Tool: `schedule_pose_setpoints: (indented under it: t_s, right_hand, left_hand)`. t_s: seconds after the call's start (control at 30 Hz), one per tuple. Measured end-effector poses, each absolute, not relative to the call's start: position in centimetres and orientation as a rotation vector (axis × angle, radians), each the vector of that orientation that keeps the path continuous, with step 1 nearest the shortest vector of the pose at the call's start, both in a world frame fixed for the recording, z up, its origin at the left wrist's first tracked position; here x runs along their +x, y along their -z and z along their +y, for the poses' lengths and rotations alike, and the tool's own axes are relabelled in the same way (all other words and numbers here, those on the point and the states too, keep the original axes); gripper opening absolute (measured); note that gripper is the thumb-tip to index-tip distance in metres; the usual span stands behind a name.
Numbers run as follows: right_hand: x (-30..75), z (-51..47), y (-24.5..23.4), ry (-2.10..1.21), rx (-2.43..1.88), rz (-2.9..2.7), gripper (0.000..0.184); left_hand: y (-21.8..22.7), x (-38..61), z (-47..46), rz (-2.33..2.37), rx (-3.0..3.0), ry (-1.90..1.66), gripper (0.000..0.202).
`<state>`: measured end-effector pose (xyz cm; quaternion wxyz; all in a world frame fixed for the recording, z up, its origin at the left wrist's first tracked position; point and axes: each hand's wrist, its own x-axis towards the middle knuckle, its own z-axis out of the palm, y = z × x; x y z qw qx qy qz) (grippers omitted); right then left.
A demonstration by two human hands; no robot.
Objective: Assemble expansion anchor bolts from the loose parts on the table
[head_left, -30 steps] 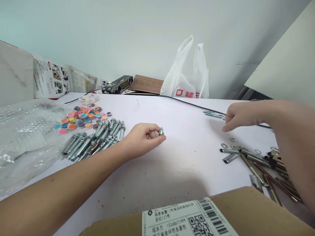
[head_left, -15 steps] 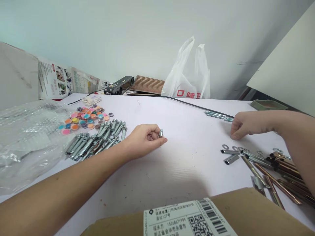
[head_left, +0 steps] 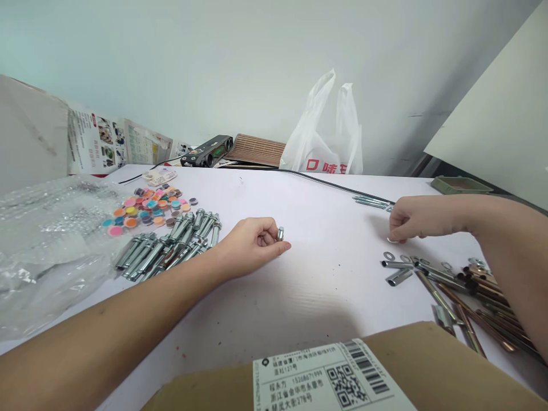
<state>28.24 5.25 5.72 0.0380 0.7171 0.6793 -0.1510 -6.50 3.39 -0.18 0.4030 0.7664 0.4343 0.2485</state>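
Observation:
My left hand (head_left: 252, 245) is closed around a metal bolt, and only the bolt's shiny end (head_left: 280, 233) sticks out above the thumb. On the right, my right hand (head_left: 406, 220) pinches a thin, pale-edged washer (head_left: 391, 240) between thumb and fingertips, just over the table. Loose flat washers (head_left: 389, 256) lie below that hand, beside short metal sleeves (head_left: 399, 277). Behind its fingertips rest several thin silvery rods (head_left: 370, 201). A pile of assembled expansion bolts (head_left: 171, 245) lies left of my left hand.
Colourful plastic discs (head_left: 149, 205) and a clear plastic bag (head_left: 51, 245) occupy the left side. A labelled cardboard box (head_left: 205, 388) stands in front of me. Brass-coloured rods (head_left: 492, 319) are heaped at right. A white carrier bag (head_left: 321, 142) and a green tray (head_left: 462, 185) sit at the back.
My right hand has shifted slightly left, and a pale edge now shows at its fingertips. My left hand stays in place with the bolt. The view has tilted a little.

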Motion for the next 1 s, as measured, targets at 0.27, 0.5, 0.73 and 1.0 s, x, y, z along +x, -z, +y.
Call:
schedule_pose_setpoints:
  t_s: [0.27, 0.5, 0.73, 1.0]
  right_hand:
    - [16.3, 2.6, -6.5, 1.511, 1.975, 2.638, 0.025]
    - [12.6, 3.1, -3.5, 2.044, 1.688, 2.689, 0.024]
    - [12.3, 2.8, -3.6, 2.047, 1.611, 2.703, 0.022]
    - [11.8, 2.3, -3.7, 1.916, 1.652, 2.777, 0.019]
  left_hand:
    - [0.1, -6.4, 3.4, 1.116, 1.963, -0.61, 0.027]
    - [0.3, -6.6, 3.5, 1.103, 2.026, -0.62, 0.028]
    - [0.0, -6.4, 3.4, 1.111, 2.057, -0.63, 0.024]
    - [0.1, -6.3, 3.5, 1.07, 2.065, -0.646, 0.022]
